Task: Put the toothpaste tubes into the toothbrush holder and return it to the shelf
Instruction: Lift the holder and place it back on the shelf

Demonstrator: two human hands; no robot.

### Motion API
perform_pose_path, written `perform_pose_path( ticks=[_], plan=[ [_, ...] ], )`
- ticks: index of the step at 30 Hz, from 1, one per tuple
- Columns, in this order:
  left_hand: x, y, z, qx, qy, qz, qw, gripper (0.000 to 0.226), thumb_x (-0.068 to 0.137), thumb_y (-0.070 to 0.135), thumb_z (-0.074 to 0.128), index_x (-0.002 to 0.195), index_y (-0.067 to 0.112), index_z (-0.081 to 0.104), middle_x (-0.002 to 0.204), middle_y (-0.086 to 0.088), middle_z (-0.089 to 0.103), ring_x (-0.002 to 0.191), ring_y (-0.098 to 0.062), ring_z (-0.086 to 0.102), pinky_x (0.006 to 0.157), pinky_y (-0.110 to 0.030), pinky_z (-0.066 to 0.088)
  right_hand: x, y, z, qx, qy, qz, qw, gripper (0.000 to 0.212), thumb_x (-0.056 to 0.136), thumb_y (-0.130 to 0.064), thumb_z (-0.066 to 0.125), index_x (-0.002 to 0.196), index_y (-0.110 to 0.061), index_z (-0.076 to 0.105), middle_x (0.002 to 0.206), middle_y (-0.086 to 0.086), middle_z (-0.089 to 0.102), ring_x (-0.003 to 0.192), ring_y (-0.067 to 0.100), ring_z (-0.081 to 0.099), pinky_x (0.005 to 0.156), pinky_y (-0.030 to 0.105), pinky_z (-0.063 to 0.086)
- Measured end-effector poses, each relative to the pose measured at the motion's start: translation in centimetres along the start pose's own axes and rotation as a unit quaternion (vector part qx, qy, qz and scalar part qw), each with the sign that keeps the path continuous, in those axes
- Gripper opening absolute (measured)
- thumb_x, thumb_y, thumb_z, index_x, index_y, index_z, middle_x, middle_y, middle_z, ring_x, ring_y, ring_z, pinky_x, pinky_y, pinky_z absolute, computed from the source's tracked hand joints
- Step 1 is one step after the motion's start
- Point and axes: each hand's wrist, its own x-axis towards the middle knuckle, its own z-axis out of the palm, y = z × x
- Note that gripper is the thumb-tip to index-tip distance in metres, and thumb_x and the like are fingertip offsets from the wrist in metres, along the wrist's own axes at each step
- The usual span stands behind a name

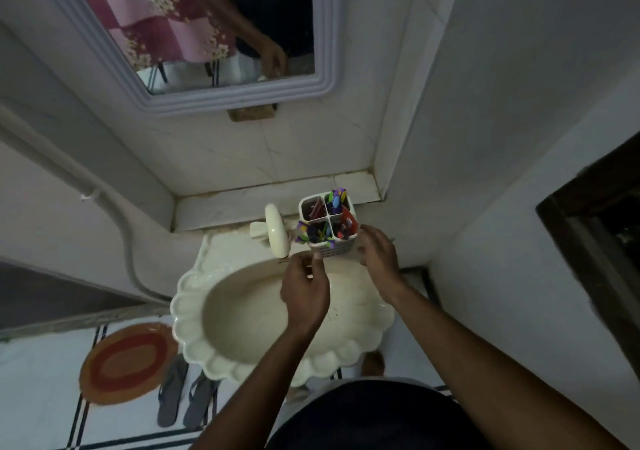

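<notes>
A white toothbrush holder (316, 221) with four compartments hovers over the back rim of the sink, just in front of the tiled shelf (239, 207). Colourful toothbrushes fill its far and near-left compartments. A red toothpaste tube (347, 224) stands in the right compartment and a dark red tube (313, 209) in the far-left one. My left hand (304, 288) pinches the holder's lower front edge. My right hand (379, 254) grips its right side. The holder's base is hidden behind my fingers.
A cream tap (275, 230) stands right beside the holder on its left. The scalloped cream sink (194, 314) lies below my hands. A mirror (214, 34) hangs above the shelf and walls close in on both sides. An oval mat (126, 363) and slippers (187, 394) lie on the floor.
</notes>
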Motion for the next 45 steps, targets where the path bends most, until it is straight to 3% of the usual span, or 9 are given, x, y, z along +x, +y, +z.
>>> perform_pose_path(
  ticks=[6,10,13,16,21,28,33,40,45],
  plan=[
    [1.8,-1.6,1.7,-0.041,-0.08,-0.089,0.992,0.07,0.107,0.049,0.061,0.164,0.012,0.042,0.164,-0.005,0.05,0.146,-0.025,0.052,0.122,-0.047,0.044,1.4,-0.7,0.4,-0.016,-0.051,0.009,0.999,0.047,0.092,-0.065,0.056,0.127,-0.043,0.078,0.126,-0.012,0.08,0.122,0.018,0.073,0.111,0.057,0.056],
    [4.0,-2.6,2.0,-0.031,-0.116,-0.037,0.992,0.052,0.101,0.048,0.072,0.148,0.033,0.053,0.142,0.018,0.058,0.133,-0.008,0.051,0.114,-0.038,0.045,0.2,-3.1,0.5,0.005,-0.12,0.031,0.992,0.033,0.11,-0.057,0.05,0.115,-0.042,0.079,0.106,-0.02,0.084,0.105,0.005,0.076,0.094,0.036,0.057],
    [5.2,-3.5,2.6,-0.008,-0.107,-0.039,0.993,0.057,0.096,0.052,0.075,0.146,0.028,0.06,0.144,0.007,0.068,0.129,-0.011,0.057,0.112,-0.04,0.049,0.1,-3.6,0.4,0.015,-0.143,0.024,0.989,0.028,0.114,-0.05,0.047,0.116,-0.045,0.074,0.102,-0.024,0.082,0.097,-0.002,0.075,0.083,0.026,0.053],
    [4.9,-3.1,3.5,0.009,-0.08,-0.027,0.996,0.051,0.095,0.046,0.074,0.136,0.016,0.069,0.134,-0.006,0.075,0.116,-0.018,0.065,0.103,-0.046,0.058,0.1,-3.4,0.1,0.027,-0.135,0.013,0.99,0.022,0.113,-0.046,0.054,0.117,-0.045,0.076,0.107,-0.018,0.084,0.107,0.011,0.076,0.094,0.033,0.057],
    [1.7,-1.4,3.4,0.023,-0.054,0.066,0.996,0.038,0.101,0.031,0.071,0.137,0.018,0.07,0.131,0.004,0.076,0.12,-0.013,0.068,0.102,-0.041,0.059,-0.5,-3.1,-2.1,0.014,-0.138,-0.005,0.99,0.023,0.114,-0.044,0.052,0.121,-0.045,0.074,0.114,-0.015,0.084,0.108,0.004,0.077,0.106,0.04,0.056],
    [-1.0,3.6,-0.1,0.082,0.001,0.178,0.981,0.031,0.105,0.049,0.063,0.131,0.032,0.069,0.113,0.012,0.079,0.098,-0.015,0.075,0.082,-0.044,0.063,-4.5,-6.3,-4.5,-0.011,-0.115,-0.107,0.988,0.031,0.105,-0.063,0.041,0.114,-0.082,0.063,0.128,-0.027,0.075,0.132,0.008,0.066,0.114,0.039,0.05],
    [-1.0,10.2,-5.6,0.079,0.05,0.273,0.957,0.031,0.103,0.054,0.064,0.119,0.032,0.077,0.094,0.008,0.081,0.085,-0.013,0.078,0.073,-0.04,0.062,-8.9,-12.4,-4.1,0.011,-0.078,-0.239,0.968,0.043,0.103,-0.081,0.035,0.141,-0.073,0.054,0.153,-0.018,0.063,0.148,0.008,0.055,0.128,0.052,0.041],
    [-0.5,21.4,-14.0,-0.006,0.079,0.412,0.908,0.039,0.097,0.051,0.074,0.129,0.03,0.08,0.098,0.005,0.086,0.08,-0.016,0.081,0.067,-0.042,0.066,-17.7,-24.0,-3.4,0.039,-0.072,-0.417,0.905,0.066,0.103,-0.057,0.053,0.159,-0.021,0.051,0.14,-0.02,0.07,0.133,-0.007,0.062,0.104,0.012,0.048],
    [-1.0,30.1,-18.9,-0.033,0.11,0.486,0.866,0.052,0.099,0.059,0.071,0.145,0.035,0.07,0.099,0.006,0.086,0.076,-0.012,0.08,0.063,-0.045,0.065,-21.6,-31.2,-4.9,0.016,-0.04,-0.509,0.859,0.07,0.097,-0.048,0.079,0.16,-0.036,0.051,0.151,-0.003,0.063,0.132,0.01,0.065,0.096,0.022,0.06]
  ],
)
